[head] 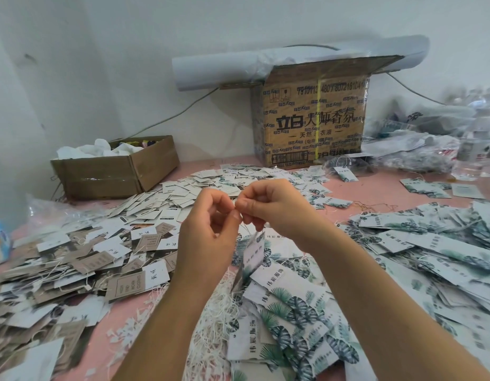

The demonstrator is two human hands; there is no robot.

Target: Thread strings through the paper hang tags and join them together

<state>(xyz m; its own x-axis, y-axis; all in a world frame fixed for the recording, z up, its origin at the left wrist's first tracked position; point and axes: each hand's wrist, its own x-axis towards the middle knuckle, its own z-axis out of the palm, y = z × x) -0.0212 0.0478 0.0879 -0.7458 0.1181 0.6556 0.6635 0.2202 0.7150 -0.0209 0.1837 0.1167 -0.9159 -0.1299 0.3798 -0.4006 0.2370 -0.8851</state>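
Note:
My left hand and my right hand meet above the middle of the pink table, fingertips pinched together on a thin white string. Hang tags with green leaf print dangle from that string just below my right hand. Under them lies a pile of the same leaf-print tags and a heap of loose white strings. Brown and white tags with strings cover the left side. More leaf tags spread over the right.
A small open cardboard box stands at the back left, a large printed carton at the back centre with a white roll on top. Clear plastic bags lie at the back right. White tags are piled behind my hands.

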